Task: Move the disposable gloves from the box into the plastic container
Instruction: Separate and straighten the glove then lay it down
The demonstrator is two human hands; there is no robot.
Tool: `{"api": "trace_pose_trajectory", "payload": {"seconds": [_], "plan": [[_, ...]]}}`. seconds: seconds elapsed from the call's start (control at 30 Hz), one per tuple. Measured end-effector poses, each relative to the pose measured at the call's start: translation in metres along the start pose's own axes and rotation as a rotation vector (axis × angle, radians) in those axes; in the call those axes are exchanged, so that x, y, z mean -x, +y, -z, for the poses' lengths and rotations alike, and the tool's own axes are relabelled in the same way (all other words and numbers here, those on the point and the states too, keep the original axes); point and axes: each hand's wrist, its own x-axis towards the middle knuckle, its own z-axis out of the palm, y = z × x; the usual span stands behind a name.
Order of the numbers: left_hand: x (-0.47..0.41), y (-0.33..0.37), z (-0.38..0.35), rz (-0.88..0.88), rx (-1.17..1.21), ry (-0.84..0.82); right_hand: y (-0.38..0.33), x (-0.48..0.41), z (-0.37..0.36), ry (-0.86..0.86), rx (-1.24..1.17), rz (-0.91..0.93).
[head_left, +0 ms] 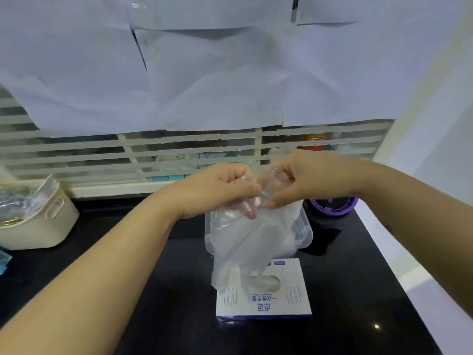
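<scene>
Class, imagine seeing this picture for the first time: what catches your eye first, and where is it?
Both hands meet at the centre, the left hand and right hand pinching a bunch of thin clear plastic gloves that hangs down. Below it, on the black countertop, sit a clear rectangular plastic container and, nearer the camera, a white-and-blue cardboard glove box.

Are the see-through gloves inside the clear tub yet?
Not yet. The left hand and right hand pinch the thin clear plastic gloves up over the clear plastic container and white cardboard glove box.
</scene>
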Motion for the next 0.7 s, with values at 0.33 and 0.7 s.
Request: {"api": "trace_pose_trajectory", "payload": {"seconds": [0.33, 0.7], "plan": [[0.004, -0.049, 0.069, 0.070, 0.007, 0.325, 0.017, -0.008, -0.023, 0.074, -0.400, -0.148], [-0.012, -0.073, 0.049, 0.129, 0.332, 0.097, 0.015, -0.032, -0.036, 0.198, -0.974, -0.199]]}}
